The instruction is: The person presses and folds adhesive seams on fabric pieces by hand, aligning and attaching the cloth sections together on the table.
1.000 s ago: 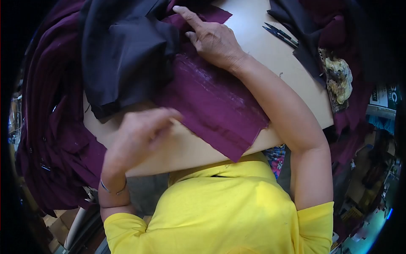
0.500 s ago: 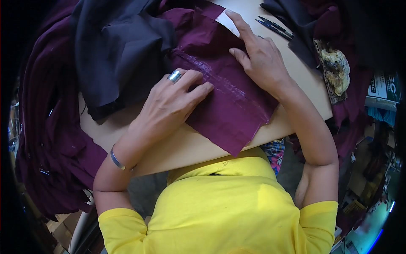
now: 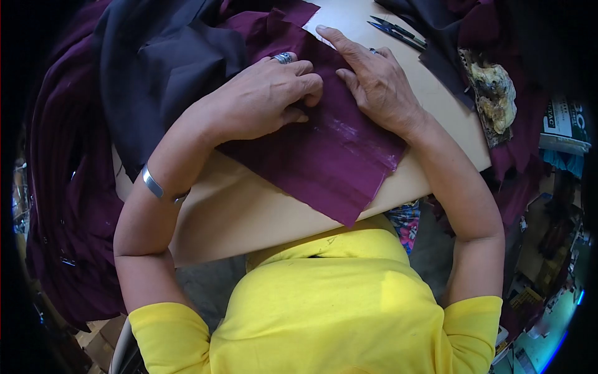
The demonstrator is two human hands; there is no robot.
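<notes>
A maroon piece of fabric (image 3: 336, 168) lies across the board, its pointed corner near the front edge. Whitish streaks and smears run over its middle. My left hand (image 3: 268, 93), with a wide silver ring, is over the fabric's upper left part. Its fingers are curled in towards the thumb; what they hold, if anything, is hidden. My right hand (image 3: 380, 81) lies on the fabric's right side, index finger stretched out towards the upper edge and thumb apart. A little of a white patch shows beside that fingertip.
Thread snips (image 3: 398, 32) lie at the upper right of the tan tabletop (image 3: 215, 206). Dark grey cloth (image 3: 168, 75) is bunched at the left, beside hanging maroon cloth (image 3: 68, 187). A crusted yellowish lump (image 3: 495, 90) sits at the right edge.
My left hand has moved up and away from me. The fabric now spreads further left, and less of the streaks and of the white patch shows. My right hand has shifted slightly left.
</notes>
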